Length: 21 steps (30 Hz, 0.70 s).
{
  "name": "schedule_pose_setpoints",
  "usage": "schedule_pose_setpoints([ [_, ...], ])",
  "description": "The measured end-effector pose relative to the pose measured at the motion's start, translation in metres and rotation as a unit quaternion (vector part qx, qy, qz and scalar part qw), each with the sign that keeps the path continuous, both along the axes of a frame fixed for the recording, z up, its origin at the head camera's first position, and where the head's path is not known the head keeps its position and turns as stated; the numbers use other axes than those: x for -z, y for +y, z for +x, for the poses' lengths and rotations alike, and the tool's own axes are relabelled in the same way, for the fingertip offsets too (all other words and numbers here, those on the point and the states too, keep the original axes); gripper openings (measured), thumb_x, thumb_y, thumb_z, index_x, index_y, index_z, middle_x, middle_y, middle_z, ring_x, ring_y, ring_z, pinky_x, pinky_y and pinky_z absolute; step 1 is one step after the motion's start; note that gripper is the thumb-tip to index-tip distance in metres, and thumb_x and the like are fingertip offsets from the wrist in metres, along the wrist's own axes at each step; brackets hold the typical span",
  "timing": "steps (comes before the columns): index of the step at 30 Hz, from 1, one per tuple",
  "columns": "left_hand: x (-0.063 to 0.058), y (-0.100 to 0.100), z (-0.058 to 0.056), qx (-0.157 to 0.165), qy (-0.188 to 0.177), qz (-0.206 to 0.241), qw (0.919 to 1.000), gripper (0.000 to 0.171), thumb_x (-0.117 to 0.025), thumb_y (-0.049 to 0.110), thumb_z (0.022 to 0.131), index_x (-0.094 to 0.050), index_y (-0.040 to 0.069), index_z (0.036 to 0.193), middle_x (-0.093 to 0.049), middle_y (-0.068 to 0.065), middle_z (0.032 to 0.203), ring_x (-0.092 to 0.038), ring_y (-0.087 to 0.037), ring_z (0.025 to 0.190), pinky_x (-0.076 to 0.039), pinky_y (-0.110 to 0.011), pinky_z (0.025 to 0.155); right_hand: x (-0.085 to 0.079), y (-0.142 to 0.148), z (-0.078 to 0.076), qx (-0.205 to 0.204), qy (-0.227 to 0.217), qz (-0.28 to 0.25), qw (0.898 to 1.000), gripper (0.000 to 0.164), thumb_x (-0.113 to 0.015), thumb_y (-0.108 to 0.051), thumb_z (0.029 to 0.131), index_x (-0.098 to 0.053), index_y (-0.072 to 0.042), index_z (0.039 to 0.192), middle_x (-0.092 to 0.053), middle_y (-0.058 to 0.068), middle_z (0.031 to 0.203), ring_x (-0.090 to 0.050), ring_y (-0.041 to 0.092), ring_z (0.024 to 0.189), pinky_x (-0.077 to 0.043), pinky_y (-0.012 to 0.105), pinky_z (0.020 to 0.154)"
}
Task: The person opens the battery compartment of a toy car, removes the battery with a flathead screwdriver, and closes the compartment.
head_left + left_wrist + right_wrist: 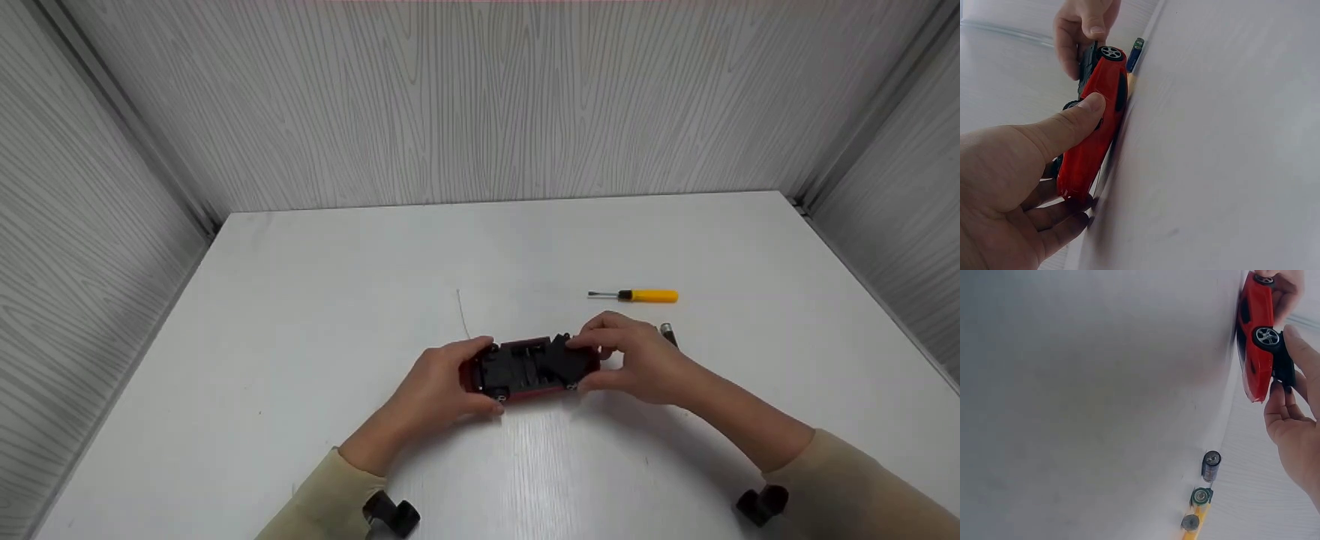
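Note:
A red toy car (525, 369) lies upside down, its black underside facing up. My left hand (442, 382) grips one end; in the left wrist view the thumb presses the red side (1107, 81) and the fingers curl beneath. At the other end, my right hand (634, 360) pinches a black cover piece (1283, 363) between thumb and fingers. That piece sits askew on the underside, partly raised from it. The right wrist view shows a silver-spoked wheel (1267, 336) beside it. Whether it is fully loose I cannot tell.
A screwdriver (652, 296) with a yellow handle lies beyond the right hand. Several batteries (1211, 466) stand or lie near it, mostly hidden by the hand in the head view. A thin pale wire (462, 315) extends from the car. Pale panels (480, 105) wall the table.

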<state>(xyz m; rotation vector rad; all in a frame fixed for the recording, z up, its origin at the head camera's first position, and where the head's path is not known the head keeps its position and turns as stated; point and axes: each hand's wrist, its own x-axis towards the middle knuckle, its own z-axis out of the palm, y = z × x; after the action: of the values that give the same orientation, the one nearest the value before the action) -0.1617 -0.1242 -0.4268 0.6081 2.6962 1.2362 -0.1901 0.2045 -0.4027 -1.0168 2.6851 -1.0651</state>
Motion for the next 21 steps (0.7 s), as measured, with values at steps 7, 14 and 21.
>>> schedule_pose_setpoints([
  [7, -0.0002, 0.0006, 0.0007, -0.002, -0.001, -0.005, 1.0, 0.092, -0.099, 0.026, 0.076, -0.055, 0.008, 0.155, -0.063, -0.009, 0.147, -0.057, -0.027, 0.135, -0.043, -0.047, 0.116, 0.0023, 0.004, -0.0009, -0.001, 0.008, -0.011, 1.0, 0.03, -0.082, -0.011, 0.095, -0.08, -0.017, 0.124, -0.069, -0.002, 0.118, -0.067, 0.019, 0.103, -0.057, 0.028, 0.081],
  [14, 0.0, 0.0002, 0.0009, -0.002, 0.001, -0.005, 1.0, 0.092, -0.099, 0.026, 0.076, -0.055, 0.009, 0.155, -0.062, -0.009, 0.148, -0.056, -0.027, 0.137, -0.043, -0.047, 0.116, 0.0025, 0.0031, 0.0016, 0.006, 0.001, -0.035, 0.999, 0.029, -0.082, -0.008, 0.094, -0.082, -0.018, 0.121, -0.07, -0.004, 0.117, -0.067, 0.019, 0.108, -0.058, 0.026, 0.083],
  [21, 0.0012, -0.0002, -0.0008, 0.004, 0.012, -0.007, 0.9999, 0.092, -0.099, 0.029, 0.076, -0.055, 0.008, 0.154, -0.062, -0.01, 0.148, -0.056, -0.028, 0.137, -0.044, -0.047, 0.116, 0.0021, -0.0011, 0.005, 0.01, -0.004, -0.056, 0.998, 0.028, -0.08, -0.007, 0.095, -0.083, -0.018, 0.121, -0.07, -0.004, 0.119, -0.067, 0.019, 0.114, -0.061, 0.038, 0.09],
])
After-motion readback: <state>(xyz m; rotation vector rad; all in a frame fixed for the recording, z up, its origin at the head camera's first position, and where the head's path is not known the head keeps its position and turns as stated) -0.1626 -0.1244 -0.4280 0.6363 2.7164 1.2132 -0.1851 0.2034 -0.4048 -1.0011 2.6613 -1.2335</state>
